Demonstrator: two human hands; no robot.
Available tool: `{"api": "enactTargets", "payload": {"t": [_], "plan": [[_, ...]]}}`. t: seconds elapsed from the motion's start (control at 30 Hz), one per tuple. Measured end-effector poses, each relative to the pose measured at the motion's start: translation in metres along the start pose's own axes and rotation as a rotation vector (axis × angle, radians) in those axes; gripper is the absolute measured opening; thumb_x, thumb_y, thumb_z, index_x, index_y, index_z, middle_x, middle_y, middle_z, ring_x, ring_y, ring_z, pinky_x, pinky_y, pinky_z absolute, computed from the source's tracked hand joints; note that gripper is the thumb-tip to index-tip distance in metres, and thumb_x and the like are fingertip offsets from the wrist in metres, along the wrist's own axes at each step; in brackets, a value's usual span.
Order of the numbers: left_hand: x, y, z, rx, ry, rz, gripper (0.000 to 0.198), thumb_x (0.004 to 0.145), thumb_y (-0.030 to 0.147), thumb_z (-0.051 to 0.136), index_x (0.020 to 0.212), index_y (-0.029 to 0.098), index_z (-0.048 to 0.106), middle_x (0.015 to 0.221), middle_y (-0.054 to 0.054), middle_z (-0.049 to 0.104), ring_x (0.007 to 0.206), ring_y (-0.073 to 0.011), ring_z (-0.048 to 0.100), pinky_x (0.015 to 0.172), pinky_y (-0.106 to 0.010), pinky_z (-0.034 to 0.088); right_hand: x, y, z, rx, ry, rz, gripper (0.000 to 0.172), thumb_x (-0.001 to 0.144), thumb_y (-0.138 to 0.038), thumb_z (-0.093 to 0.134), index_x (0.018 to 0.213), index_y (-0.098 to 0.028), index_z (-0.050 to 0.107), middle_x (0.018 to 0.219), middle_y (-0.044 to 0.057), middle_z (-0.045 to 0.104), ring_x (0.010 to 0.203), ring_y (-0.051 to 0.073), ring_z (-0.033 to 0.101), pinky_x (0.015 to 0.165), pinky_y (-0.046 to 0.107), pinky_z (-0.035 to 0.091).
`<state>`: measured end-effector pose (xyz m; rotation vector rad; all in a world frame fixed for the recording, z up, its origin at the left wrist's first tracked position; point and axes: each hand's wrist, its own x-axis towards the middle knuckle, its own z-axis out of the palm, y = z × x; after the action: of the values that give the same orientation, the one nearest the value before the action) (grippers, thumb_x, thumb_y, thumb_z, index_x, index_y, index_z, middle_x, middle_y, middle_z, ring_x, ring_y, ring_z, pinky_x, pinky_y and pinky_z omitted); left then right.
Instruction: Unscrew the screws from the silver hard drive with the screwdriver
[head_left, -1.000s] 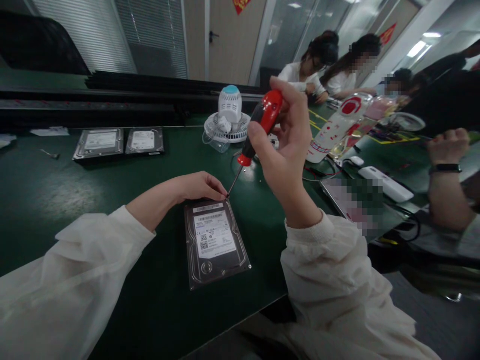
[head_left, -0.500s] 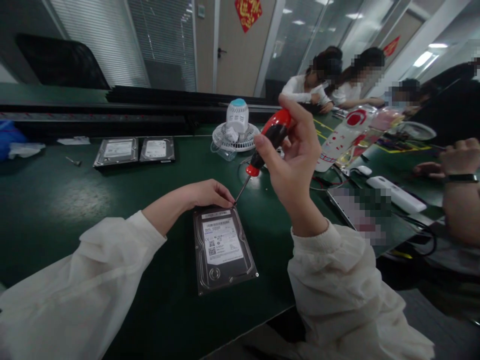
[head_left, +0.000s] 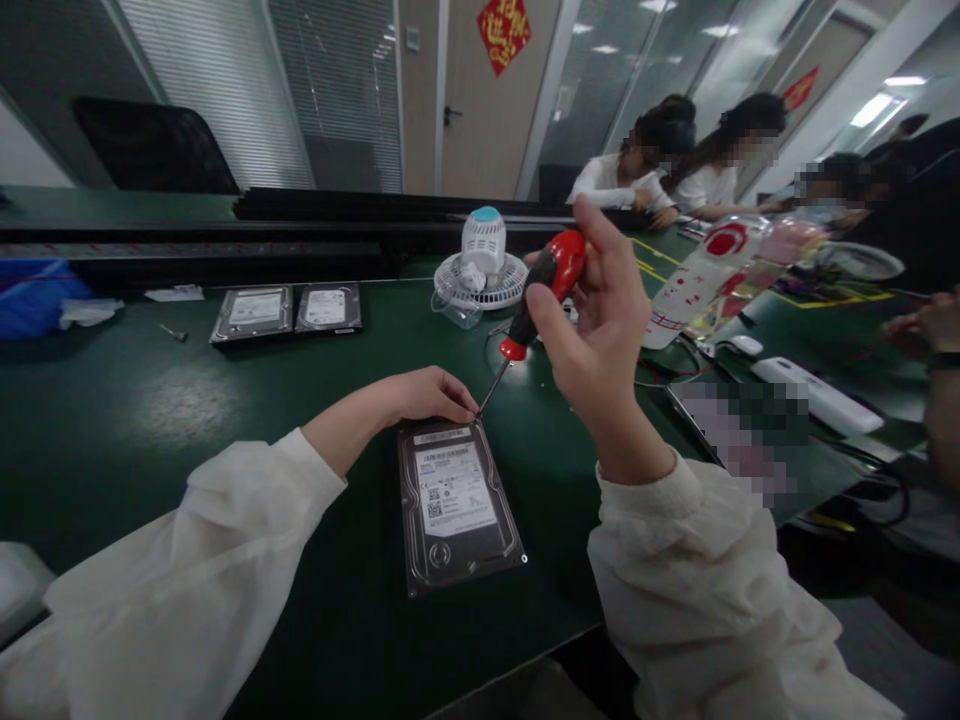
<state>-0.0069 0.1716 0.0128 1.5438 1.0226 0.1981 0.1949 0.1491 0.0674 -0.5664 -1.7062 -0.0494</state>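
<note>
A hard drive (head_left: pixel 459 500) with a white label lies flat on the green table in front of me. My left hand (head_left: pixel 435 395) is at its far edge, thumb and fingers pinched together at the far right corner. What is between those fingertips is too small to make out. My right hand (head_left: pixel 600 310) is closed around the red and black handle of a screwdriver (head_left: pixel 536 295), with the index finger raised along its butt end. The shaft slants down to the left, and its tip meets that same corner beside my left fingertips.
Two more hard drives (head_left: pixel 253 312) lie at the back left, near a small screw-like piece (head_left: pixel 174 333) and a blue bag (head_left: pixel 37 295). A white fan (head_left: pixel 484 265) stands behind my hands. At right are a patterned bottle (head_left: pixel 701 280), a phone-like slab (head_left: pixel 731 435), a white bar (head_left: pixel 817 395), cables and co-workers.
The whole view has shifted slightly, so things appear lower and further right. The screwdriver handle looks turned a little in my right fingers. My left hand stays at the drive's corner.
</note>
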Motion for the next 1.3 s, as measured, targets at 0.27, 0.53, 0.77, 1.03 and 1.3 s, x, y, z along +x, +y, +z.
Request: {"api": "enactTargets", "payload": {"t": [0.27,0.53,0.77,1.03,1.3], "plan": [[-0.0027,0.0027,-0.0004,-0.005,-0.007,-0.014,0.012,0.069,0.027,0.082,0.08,0.023,0.079,0.081,0.001,0.077,0.079,-0.0184,0.067,0.079,-0.033,0.05,0.0018,-0.0054,0.0003,-0.086,0.113,0.001,0.045,0.087,-0.052,0.075,0.125,-0.036,0.057,0.122,0.003,0.064,0.103,0.02,0.069,0.082,0.035,0.064],[-0.0027,0.0046,-0.0009,0.01,-0.001,-0.021,0.012,0.07,0.027,0.082,0.081,0.024,0.08,0.083,0.0,0.077,0.082,-0.0195,0.068,0.081,-0.034,0.051,0.0004,-0.0021,0.0,0.062,0.015,-0.016,0.046,0.099,-0.052,0.056,0.143,-0.039,0.057,0.132,0.004,0.064,0.116,0.024,0.069,0.089,0.041,0.063],[-0.0027,0.0036,-0.0015,0.022,-0.006,-0.016,0.012,0.071,0.028,0.081,0.082,0.024,0.08,0.083,0.0,0.078,0.082,-0.0194,0.068,0.082,-0.034,0.051,0.001,0.0004,0.001,-0.053,0.083,-0.018,0.052,0.089,-0.061,0.068,0.137,-0.04,0.061,0.124,0.003,0.066,0.105,0.022,0.068,0.088,0.039,0.061],[-0.0012,0.0028,-0.0002,0.016,0.006,-0.008,0.011,0.071,0.026,0.081,0.082,0.023,0.08,0.082,0.0,0.077,0.081,-0.0194,0.067,0.082,-0.035,0.051,0.001,-0.0024,0.0007,0.087,0.065,-0.003,0.037,0.096,-0.048,0.058,0.133,-0.04,0.057,0.121,0.003,0.062,0.103,0.021,0.069,0.085,0.039,0.06],[-0.0022,0.0034,-0.0011,0.023,0.0,-0.003,0.011,0.072,0.027,0.082,0.082,0.023,0.08,0.083,0.0,0.077,0.081,-0.0186,0.068,0.081,-0.033,0.051,0.0036,0.0006,-0.0018,-0.049,0.068,0.002,0.044,0.091,-0.059,0.064,0.128,-0.036,0.058,0.117,0.004,0.065,0.104,0.022,0.068,0.088,0.042,0.061]]}}
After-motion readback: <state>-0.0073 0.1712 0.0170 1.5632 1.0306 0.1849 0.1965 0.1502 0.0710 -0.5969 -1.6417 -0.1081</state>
